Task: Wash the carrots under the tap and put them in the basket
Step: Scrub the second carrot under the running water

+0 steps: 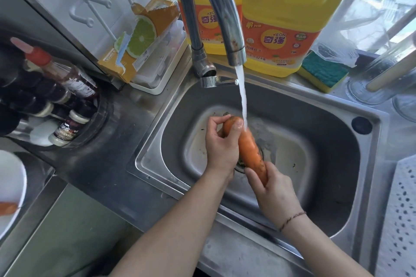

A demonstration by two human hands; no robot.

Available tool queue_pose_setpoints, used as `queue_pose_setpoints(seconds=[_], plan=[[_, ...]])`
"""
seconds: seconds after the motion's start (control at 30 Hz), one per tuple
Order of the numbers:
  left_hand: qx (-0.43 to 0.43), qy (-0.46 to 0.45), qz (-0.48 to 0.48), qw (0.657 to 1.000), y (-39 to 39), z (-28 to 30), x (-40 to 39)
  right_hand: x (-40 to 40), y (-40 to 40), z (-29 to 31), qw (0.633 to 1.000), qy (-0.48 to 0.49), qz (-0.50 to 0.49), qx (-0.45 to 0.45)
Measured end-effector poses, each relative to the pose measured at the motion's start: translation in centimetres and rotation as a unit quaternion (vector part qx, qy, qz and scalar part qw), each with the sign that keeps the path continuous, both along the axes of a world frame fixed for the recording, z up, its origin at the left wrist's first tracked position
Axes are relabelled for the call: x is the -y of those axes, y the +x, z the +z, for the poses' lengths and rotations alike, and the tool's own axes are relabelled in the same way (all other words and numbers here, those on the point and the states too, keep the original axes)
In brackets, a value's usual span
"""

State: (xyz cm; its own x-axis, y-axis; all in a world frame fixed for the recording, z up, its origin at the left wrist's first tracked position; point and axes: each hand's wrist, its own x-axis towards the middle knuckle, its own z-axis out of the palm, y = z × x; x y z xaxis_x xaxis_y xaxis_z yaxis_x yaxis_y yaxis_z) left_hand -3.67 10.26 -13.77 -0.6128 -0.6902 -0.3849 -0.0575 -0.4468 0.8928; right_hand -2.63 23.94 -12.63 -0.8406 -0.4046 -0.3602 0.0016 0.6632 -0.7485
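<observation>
My left hand (221, 144) curls round the carrot's (248, 148) far, thick end; my right hand (273, 189) pinches its near end. The carrot hangs over the sink (333, 123) drain, its long axis running from far-left to near-right, with the tap's (221, 7) stream striking just beside my left thumb. The perforated basket (398, 213) lies at the sink's right edge, nearer my right hand, which I judge should carry it.

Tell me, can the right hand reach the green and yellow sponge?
Probably yes, but not now: the right hand grips the orange carrot. The green and yellow sponge lies uncovered on the sink's back ledge, with nothing between.
</observation>
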Motion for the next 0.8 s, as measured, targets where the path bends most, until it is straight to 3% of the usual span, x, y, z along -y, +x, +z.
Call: queue_pose_setpoints(seconds=[0.13, 0.37, 0.5, 0.63, 0.7, 0.8], plan=[[0.049, 0.040, 0.068, 0.996, -0.6, -0.5, 0.4, -0.2, 0.9, -0.3, 0.999, 0.028, 0.019, -0.015], [-0.045, -0.093, -0.124, 0.987, 1.5, -0.9, 0.5, -0.3, 0.4, 0.0, 1.000, 0.011, 0.002, -0.001], [0.015, -0.095, -0.013, 0.995, 0.2, 0.4, 0.1, 0.2, 0.9, 0.2, 0.999, 0.031, -0.003, -0.016], [0.107, 0.000, 0.097, 0.989, -1.1, 1.1, 0.3, 0.1, 1.2, 0.2, 0.998, 0.048, 0.026, -0.044], [0.082, -0.038, 0.064, 0.994, -0.7, 0.9, 0.2, 0.1, 1.1, 0.3, 0.998, 0.040, 0.018, -0.035], [0.021, -0.100, -0.060, 0.993, 0.6, 1.0, -0.3, 0.1, 0.7, 0.3, 0.999, 0.034, 0.004, -0.018]])
